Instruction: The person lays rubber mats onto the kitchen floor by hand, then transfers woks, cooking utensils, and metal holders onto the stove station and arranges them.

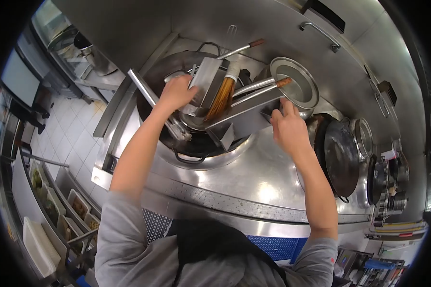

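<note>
My left hand [176, 93] is closed at a metal container [205, 82] in the pile on the large wok [151, 71]; its fingertips are partly hidden. My right hand [288, 123] is closed at the right end of a long steel box [246, 117], its fingers bent at the edge. Between my hands a bamboo brush [221, 98] leans with its bristles down. Metal handles, one with a brown grip [256, 42], stick out of the pile. A faucet-like steel bar [143, 88] crosses the wok's left side. A round metal pot [301, 86] is behind my right hand.
More woks [341, 160] stand at the right on the steel counter [268, 184]. A wall rail [321, 34] runs along the back. Food trays [40, 244] are at the lower left, beside the tiled floor [62, 134]. A lidded pot [98, 60] stands at the upper left.
</note>
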`<action>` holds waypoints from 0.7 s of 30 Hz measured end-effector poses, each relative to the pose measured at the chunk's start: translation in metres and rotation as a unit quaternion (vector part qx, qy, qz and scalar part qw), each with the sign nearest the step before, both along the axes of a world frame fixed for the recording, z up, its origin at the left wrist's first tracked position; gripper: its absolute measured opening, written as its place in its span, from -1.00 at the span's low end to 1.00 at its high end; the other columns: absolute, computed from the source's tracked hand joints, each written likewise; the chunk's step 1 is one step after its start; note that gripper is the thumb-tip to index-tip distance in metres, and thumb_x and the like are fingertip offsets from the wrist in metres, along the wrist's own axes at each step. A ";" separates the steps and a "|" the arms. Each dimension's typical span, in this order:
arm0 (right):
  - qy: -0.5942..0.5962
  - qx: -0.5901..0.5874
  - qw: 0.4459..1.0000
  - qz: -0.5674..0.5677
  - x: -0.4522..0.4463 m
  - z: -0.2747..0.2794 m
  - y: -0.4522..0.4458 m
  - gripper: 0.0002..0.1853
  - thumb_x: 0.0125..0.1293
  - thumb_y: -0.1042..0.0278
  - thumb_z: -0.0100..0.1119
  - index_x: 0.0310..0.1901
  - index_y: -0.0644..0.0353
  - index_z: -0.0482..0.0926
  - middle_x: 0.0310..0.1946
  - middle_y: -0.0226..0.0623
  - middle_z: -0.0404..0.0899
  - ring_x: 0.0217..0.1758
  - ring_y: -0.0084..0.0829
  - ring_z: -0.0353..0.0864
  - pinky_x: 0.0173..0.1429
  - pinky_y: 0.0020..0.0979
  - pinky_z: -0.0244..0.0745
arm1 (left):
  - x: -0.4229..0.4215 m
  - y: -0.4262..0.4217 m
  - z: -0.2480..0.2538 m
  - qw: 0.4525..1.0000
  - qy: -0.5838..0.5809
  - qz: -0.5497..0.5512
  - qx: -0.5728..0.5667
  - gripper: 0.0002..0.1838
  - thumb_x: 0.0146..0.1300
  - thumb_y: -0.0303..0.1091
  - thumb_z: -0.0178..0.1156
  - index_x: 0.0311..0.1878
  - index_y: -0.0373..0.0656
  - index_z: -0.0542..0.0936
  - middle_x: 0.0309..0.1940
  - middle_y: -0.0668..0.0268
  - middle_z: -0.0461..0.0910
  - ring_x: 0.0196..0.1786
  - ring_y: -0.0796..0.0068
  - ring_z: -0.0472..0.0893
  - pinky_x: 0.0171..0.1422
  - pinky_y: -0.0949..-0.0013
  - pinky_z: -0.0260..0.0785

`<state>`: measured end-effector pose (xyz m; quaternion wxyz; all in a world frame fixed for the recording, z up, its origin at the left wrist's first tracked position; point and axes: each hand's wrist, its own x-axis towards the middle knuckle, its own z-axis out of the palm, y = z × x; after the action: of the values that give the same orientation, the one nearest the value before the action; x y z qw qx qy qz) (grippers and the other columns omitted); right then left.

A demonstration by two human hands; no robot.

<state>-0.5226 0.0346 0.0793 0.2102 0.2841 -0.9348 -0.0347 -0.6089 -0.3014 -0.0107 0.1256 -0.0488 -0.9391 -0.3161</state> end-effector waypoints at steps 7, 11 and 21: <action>-0.023 -0.106 0.979 -0.174 0.096 0.014 0.059 -0.86 0.16 0.43 0.30 -0.33 0.26 0.54 0.04 0.11 0.52 -0.09 0.06 0.63 -0.14 -0.12 0.61 | -0.092 0.043 -0.014 0.987 -0.127 0.063 -0.076 -0.23 -0.20 0.20 0.47 -0.04 -0.30 0.68 -0.04 0.01 0.70 0.15 0.04 0.64 0.25 0.17 0.48; -0.115 -0.231 0.917 -0.304 0.143 -0.055 0.113 -0.86 0.16 0.39 0.30 -0.31 0.25 0.59 -0.16 0.05 0.59 -0.22 0.07 0.64 -0.14 -0.10 0.55 | -0.085 0.051 0.017 0.983 -0.168 0.069 -0.033 -0.31 -0.29 0.07 0.47 -0.11 -0.28 0.73 -0.10 0.01 0.72 0.04 0.11 0.70 0.17 0.19 0.52; -0.248 -0.307 0.803 -0.446 0.221 -0.180 0.142 -0.76 0.14 0.21 0.36 -0.27 0.21 0.71 -0.30 0.04 0.61 -0.30 0.03 0.66 -0.14 -0.10 0.54 | -0.078 0.027 0.021 0.920 -0.027 0.194 0.340 -0.59 0.01 -0.15 0.46 -0.13 -0.19 0.65 -0.39 0.41 0.62 -0.50 0.60 0.53 -0.49 0.47 0.34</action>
<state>-0.3018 0.1762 -0.1004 0.0086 -0.2446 -0.9403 0.2364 -0.6870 -0.2742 0.0107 0.1681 0.1882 -0.7690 -0.5874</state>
